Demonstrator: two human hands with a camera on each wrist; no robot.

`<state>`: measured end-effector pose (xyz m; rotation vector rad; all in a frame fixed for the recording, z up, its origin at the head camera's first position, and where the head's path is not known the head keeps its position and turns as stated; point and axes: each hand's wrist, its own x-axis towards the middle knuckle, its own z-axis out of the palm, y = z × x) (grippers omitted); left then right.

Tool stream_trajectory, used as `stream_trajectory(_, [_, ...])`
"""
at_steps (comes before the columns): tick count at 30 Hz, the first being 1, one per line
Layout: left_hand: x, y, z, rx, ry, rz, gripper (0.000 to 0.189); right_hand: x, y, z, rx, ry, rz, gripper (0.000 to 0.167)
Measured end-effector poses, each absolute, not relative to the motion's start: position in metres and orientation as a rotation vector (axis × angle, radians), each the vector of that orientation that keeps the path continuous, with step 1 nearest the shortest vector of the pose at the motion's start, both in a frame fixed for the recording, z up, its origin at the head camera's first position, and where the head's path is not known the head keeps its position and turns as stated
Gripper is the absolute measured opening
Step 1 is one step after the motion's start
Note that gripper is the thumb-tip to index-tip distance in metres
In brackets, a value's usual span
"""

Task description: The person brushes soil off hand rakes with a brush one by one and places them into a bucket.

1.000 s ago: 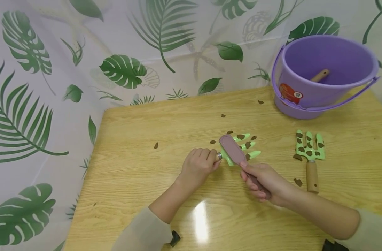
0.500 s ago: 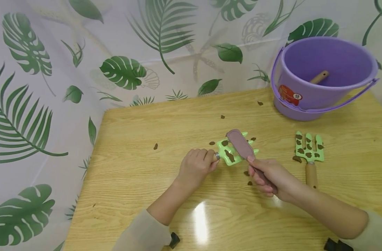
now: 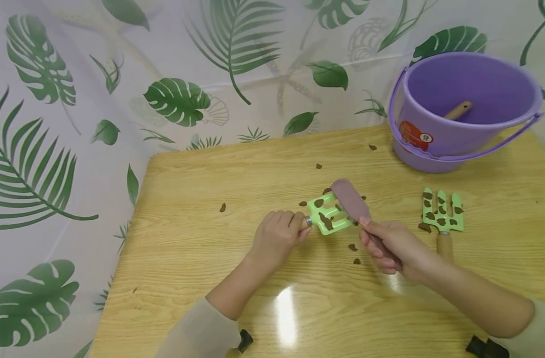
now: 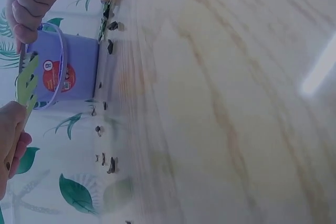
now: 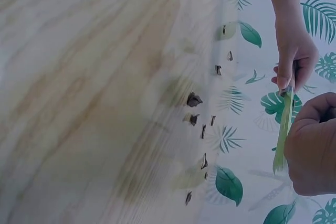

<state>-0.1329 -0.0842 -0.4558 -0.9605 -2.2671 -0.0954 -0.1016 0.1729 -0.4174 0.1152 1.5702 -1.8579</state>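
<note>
In the head view my left hand (image 3: 276, 236) grips the wooden handle of a green garden hand fork (image 3: 327, 219), its tines pointing right, with brown dirt-like flakes on the head. My right hand (image 3: 390, 248) holds a mauve long-handled brush (image 3: 350, 199), thumb along the handle. The flat back of the brush faces up and covers the tine tips. From the left wrist, the fork (image 4: 25, 85) shows edge-on, held up off the table, with the brush right against it. The right wrist view shows the fork (image 5: 284, 135) between both hands, the brush hidden there.
A second flake-covered green hand fork (image 3: 442, 219) lies at the right, its handle end hidden behind my right forearm. Behind it stands a purple bucket (image 3: 455, 141) with a wooden handle (image 3: 459, 110) inside. Brown flakes (image 3: 352, 247) are scattered on the wooden table (image 3: 187, 248). A leaf-print backdrop encloses the back and left.
The brush has slid from the fork's head out to its tine tips, right and slightly away, uncovering the head. Brown flakes now show on the table below the fork. My left hand keeps its grip.
</note>
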Motion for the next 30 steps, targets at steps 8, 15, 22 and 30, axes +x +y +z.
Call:
stream_trajectory(8, [-0.129,-0.102,-0.451,-0.931,-2.289,-0.18,0.022,-0.11,0.188,-0.424,0.187,1.655,-1.881,0.039])
stream_trajectory(15, [-0.129,-0.104,-0.453,-0.947,-2.318,-0.148,0.023,-0.107,0.191,-0.423,0.172,1.624,-1.884,0.039])
stream_trajectory(22, [-0.131,-0.101,-0.454,-0.949,-2.314,-0.148,0.022,-0.106,0.19,-0.417,0.107,1.547,-1.901,0.039])
stream_trajectory(30, [-0.134,-0.09,-0.454,-0.936,-2.291,-0.089,0.022,-0.102,0.18,-0.41,0.009,1.511,-1.874,0.038])
